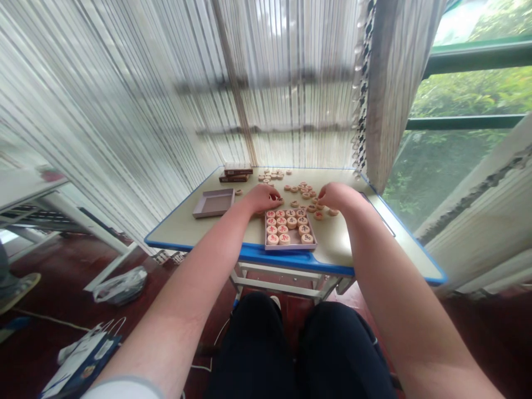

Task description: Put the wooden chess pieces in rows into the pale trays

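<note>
from where i stand, the open tray (pixel 290 247) sits at the near edge of the surface (pixel 178 228), part filled. its marked round pieces (pixel 291 223) lie faces up in four columns: red characters in the two left columns, dark in the two right. the two far rows look complete; a gap shows in the third column at the near end. outstanding: many loose pieces (pixel 306 195) beyond the tray, a farther cluster (pixel 274 176), and one piece beside the shallow lid (pixel 214 214). by my judgement, filling is well under way. left hand (pixel 264 196): fingers partly curled, beside a loose piece; grip cannot be determined. right hand (pixel 332 195): fingers bent down among loose pieces; whether one is held, i cannot tell.
</note>
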Demonstrator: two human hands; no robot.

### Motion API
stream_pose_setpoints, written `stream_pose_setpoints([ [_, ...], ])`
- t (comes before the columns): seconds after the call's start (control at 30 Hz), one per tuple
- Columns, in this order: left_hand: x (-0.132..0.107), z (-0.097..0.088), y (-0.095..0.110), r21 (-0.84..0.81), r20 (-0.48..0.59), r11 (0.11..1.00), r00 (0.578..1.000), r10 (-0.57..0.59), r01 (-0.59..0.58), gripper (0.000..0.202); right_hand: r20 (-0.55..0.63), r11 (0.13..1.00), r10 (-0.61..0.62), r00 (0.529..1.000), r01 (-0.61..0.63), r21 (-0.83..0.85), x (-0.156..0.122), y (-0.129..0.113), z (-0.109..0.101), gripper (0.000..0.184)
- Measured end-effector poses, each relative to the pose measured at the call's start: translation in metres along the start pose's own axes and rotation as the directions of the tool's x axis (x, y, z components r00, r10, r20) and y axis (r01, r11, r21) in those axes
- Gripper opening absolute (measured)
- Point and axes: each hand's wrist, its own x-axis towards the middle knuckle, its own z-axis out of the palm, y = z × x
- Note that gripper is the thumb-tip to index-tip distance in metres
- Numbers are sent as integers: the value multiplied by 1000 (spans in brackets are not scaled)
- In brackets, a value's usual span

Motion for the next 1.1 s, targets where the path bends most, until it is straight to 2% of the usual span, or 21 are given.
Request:
stream_pose_setpoints([
  [0.27,-1,-2,1,-14,11,999,999,-33,33,37,25,999,30,999,-29,-22,9,3,5,32],
  [0.43,-1,-2,1,-28,4,999,1000,-24,24,36,-32,998,46,998,-44,41,10,6,3,29],
  [0.6,0,0,-1,-32,17,999,1000,-24,25,35,-39,997,42,998,-39,74,2,2,1,29],
  [0.83,-1,-1,-1,-27,6,999,1000,-21,21,37,48,998,-54,997,56,-35,-16,-7,-7,24],
  [0.97,-1,-1,1,-37,24,999,999,-24,25,38,39,998,-12,999,15,-64,-11,-5,-4,26],
  [1.1,-1,0,0,-62,14,998,1000,-28,29,38,-9,1000,18,1000,-19,-24,-13,-4,-6,31],
])
